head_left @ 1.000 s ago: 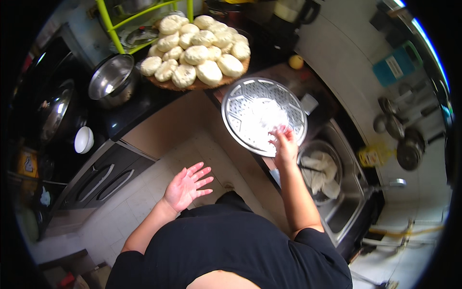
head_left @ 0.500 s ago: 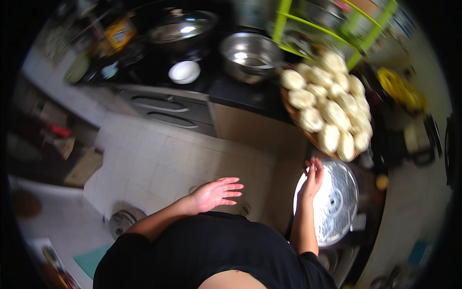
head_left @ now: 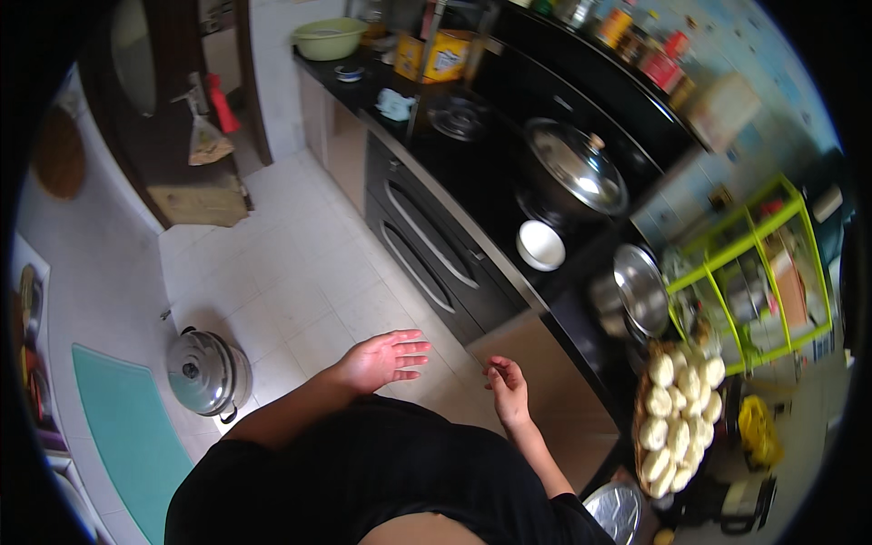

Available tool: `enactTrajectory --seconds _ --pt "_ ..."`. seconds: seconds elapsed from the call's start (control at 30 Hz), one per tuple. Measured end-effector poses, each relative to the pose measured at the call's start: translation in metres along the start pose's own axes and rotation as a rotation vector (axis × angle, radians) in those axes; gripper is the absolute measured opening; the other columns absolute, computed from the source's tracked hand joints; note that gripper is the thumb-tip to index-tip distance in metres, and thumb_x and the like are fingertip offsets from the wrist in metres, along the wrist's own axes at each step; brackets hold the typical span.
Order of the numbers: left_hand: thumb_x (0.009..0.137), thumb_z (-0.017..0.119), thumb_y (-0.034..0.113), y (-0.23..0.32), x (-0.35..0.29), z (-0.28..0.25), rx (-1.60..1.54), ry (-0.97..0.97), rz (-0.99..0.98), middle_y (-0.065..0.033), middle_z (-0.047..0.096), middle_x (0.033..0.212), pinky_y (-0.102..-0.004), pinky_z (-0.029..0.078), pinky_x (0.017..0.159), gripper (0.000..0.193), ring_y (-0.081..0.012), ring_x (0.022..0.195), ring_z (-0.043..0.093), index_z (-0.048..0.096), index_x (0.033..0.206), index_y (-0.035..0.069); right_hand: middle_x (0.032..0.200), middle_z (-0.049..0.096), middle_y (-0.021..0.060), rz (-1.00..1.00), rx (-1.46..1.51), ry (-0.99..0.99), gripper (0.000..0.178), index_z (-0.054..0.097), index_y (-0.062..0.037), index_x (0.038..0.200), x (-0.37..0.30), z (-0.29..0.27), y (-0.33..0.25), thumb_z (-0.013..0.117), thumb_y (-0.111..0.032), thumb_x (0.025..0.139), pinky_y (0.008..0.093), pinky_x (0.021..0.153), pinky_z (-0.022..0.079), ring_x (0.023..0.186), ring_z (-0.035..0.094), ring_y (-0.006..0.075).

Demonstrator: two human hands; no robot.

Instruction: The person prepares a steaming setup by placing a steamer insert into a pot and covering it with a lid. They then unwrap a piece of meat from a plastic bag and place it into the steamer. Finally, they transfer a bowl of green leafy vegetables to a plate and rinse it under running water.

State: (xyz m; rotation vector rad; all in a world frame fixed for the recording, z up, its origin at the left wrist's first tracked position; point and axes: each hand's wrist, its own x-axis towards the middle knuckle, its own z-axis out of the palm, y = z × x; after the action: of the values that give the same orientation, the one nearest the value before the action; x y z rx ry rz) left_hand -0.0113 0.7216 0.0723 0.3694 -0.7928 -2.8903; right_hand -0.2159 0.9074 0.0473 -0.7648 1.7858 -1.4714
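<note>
Over the floor in front of my body, my left hand [head_left: 386, 357] is held out with its fingers stretched and apart, holding nothing. My right hand [head_left: 507, 392] hangs in the air beside the counter front, fingers loosely curled and the thumb apart; I see nothing in it. To its right, a woven tray [head_left: 640, 413] piled with several pale buns [head_left: 679, 436] sits on the counter. A round shiny metal lid or tray [head_left: 614, 510] lies below that, partly hidden by my right sleeve.
A lidded wok [head_left: 581, 168] stands on the stove, with a white bowl [head_left: 540, 245] and a steel pot [head_left: 639, 289] nearby. A green rack [head_left: 754, 272] stands behind the buns. On the floor at left is a lidded steamer pot [head_left: 202, 372]. Drawer handles [head_left: 427, 236] line the counter front.
My view has turned left, bringing more of the stove and floor into sight. My right hand has moved away from the round metal piece; my left hand stays open.
</note>
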Motion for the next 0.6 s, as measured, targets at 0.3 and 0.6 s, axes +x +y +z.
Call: enactTrajectory --seconds 0.3,0.6 --pt "0.089 0.031 0.034 0.119 -0.032 -0.099 -0.041 0.268 0.122 -0.0116 0.04 0.127 -0.0411 0.035 0.091 0.044 -0.0264 0.112 0.042 0.034 0.126 0.01 0.096 0.054 0.0054 -0.113 0.042 -0.282 0.025 0.048 -0.0043 0.109 0.146 0.16 -0.023 0.049 -0.01 0.085 0.024 0.069 0.043 0.086 0.052 0.0115" --pt "0.088 0.04 0.032 0.208 0.086 -0.153 -0.119 0.324 0.02 -0.0115 0.041 0.122 -0.0442 0.035 0.091 0.04 -0.0276 0.11 0.042 0.036 0.124 0.014 0.103 0.054 0.0062 0.098 0.033 -0.254 0.025 0.048 -0.0041 0.107 0.303 0.138 0.008 0.046 -0.017 0.086 0.0268 0.068 0.044 0.088 0.055 0.0152"
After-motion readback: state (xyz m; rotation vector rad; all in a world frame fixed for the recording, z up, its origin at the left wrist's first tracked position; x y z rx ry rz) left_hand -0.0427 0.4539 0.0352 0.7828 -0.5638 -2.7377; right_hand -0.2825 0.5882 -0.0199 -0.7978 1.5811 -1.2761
